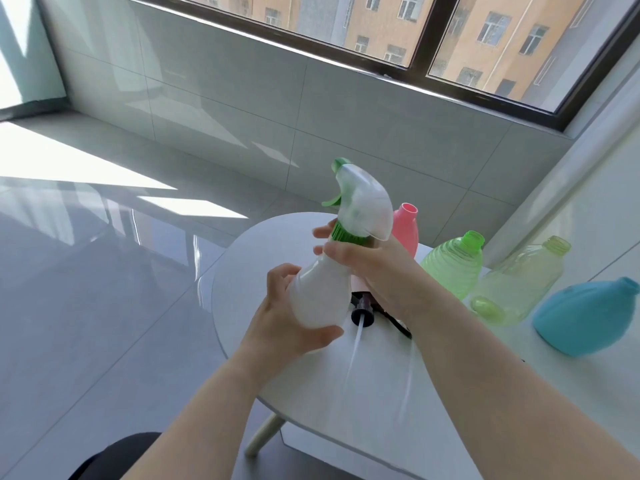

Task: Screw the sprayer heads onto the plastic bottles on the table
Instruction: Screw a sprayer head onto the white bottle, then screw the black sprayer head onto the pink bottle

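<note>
Nearest the camera, the left hand [294,323] wraps around the belly of a frosted white plastic bottle [320,294], holding it tilted and lifted above the round white bench [304,393]. Just above it, the right hand [367,265] closes its fingers around the ribbed green collar [346,233] of a translucent white sprayer head with a green nozzle and trigger [360,202], which sits on the bottle's neck. The step in hand looks like threading this head down; how far it is seated cannot be told. Under the bottle, a black sprayer head with a thin clear dip tube [363,311] lies on the bench, partly hidden by the right wrist. Farther back, well apart from the hands, stand uncapped bottles: a pink bottle [406,225], a ribbed green transparent bottle [453,265], a pale yellow-green clear bottle [519,282] and a blue squat bottle [585,317]. The risk from here is cross-threading: with the bottle held at a slant, the collar could bite crooked and jam or sit loose. Squeezing the soft bottle too hard could deform the neck, and a slipping grip could drop it onto the loose black head below.
</note>
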### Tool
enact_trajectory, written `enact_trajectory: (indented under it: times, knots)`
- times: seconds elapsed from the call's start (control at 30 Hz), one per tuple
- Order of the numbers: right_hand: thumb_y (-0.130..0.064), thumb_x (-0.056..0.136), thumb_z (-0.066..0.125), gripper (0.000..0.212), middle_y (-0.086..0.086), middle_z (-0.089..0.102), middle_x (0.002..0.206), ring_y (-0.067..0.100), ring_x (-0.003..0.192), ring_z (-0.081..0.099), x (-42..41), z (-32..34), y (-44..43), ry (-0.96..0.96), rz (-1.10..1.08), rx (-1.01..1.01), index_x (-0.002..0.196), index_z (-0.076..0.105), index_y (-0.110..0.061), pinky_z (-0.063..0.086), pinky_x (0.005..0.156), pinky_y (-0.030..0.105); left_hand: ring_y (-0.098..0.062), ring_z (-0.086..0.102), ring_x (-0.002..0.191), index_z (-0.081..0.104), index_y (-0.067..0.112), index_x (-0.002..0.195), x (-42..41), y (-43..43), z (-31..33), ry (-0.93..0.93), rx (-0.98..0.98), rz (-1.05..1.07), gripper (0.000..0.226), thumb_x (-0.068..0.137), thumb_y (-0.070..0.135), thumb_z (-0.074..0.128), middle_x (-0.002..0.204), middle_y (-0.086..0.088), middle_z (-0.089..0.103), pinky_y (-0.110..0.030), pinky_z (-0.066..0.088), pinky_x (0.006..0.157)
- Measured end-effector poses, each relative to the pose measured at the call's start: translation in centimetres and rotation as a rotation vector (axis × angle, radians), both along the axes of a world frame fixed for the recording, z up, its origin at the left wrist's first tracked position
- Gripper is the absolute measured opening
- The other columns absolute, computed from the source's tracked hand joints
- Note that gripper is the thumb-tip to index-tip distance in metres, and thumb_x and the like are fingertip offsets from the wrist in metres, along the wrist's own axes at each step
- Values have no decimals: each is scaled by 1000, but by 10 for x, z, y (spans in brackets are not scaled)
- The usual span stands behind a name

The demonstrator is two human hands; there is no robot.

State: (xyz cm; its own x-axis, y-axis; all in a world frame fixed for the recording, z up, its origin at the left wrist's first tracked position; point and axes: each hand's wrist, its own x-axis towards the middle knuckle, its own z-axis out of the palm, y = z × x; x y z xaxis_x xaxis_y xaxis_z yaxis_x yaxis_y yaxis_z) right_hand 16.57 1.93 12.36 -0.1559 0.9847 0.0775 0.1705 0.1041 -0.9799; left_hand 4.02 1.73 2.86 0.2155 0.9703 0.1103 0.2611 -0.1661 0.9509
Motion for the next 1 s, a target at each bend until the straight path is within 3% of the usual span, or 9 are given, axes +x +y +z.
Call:
enact_trajectory:
  times: [0.1,0.2,0.33,0.43,0.53,0.63,0.73,0.93,1.0]
  knots:
    - [-12,70,64,24,-8,66,88,11,88,62,5,8,5,-51,43,31,92,57,-19,51,84,28,-4,45,91,23,51,101,-6,6,1,-26,-2,-15,78,57,24,81,102,26,40,-14,35,67]
    - [-5,77,62,18,-3,64,85,6,76,61,5,14,22,-8,-50,82,88,56,-19,51,72,20,1,32,113,28,37,128,-11,10,0,8,66,42,79,65,33,75,125,23,32,-18,25,91]
    - [-10,78,63,18,-1,56,79,15,74,55,6,14,59,-31,-334,145,79,51,-23,46,70,29,-12,20,136,26,24,136,-15,19,-8,257,156,138,60,84,40,50,147,6,26,-26,11,109]
    - [-15,77,64,18,-3,52,76,17,74,51,4,6,85,-144,-471,183,80,47,-20,42,68,28,-11,4,140,21,25,137,-12,23,-21,556,105,65,54,89,42,38,153,4,11,-27,-5,110]
    - [-17,77,64,22,-9,48,72,9,68,48,1,-3,105,-220,-537,221,89,45,-15,39,58,17,-12,-3,141,17,27,138,-7,23,-28,666,102,-14,55,89,44,36,154,5,5,-30,-9,112]
    - [-19,78,64,24,-11,46,72,13,72,48,0,-5,120,-241,-591,234,95,48,-12,39,54,11,-14,-7,141,14,28,138,-5,23,-31,769,114,-50,56,89,46,34,154,5,3,-34,-12,112]
    - [-20,77,65,33,-11,46,72,19,80,50,0,-5,128,-224,-628,210,103,49,-7,40,68,27,-15,-8,141,15,27,138,-5,22,-33,803,122,-52,56,89,47,33,154,4,4,-35,-13,112]
    - [-17,73,68,36,-13,45,75,17,80,49,1,-18,123,-266,-587,168,101,45,-15,38,61,24,-15,-7,141,16,27,137,-4,22,-32,826,118,-58,55,88,47,32,154,4,3,-36,-12,112]
    - [-13,73,68,39,-8,50,80,18,82,50,1,-20,120,-246,-569,144,105,47,-12,40,69,27,-15,-7,141,16,27,138,-4,22,-32,830,118,-60,55,88,47,32,154,4,2,-36,-12,112]
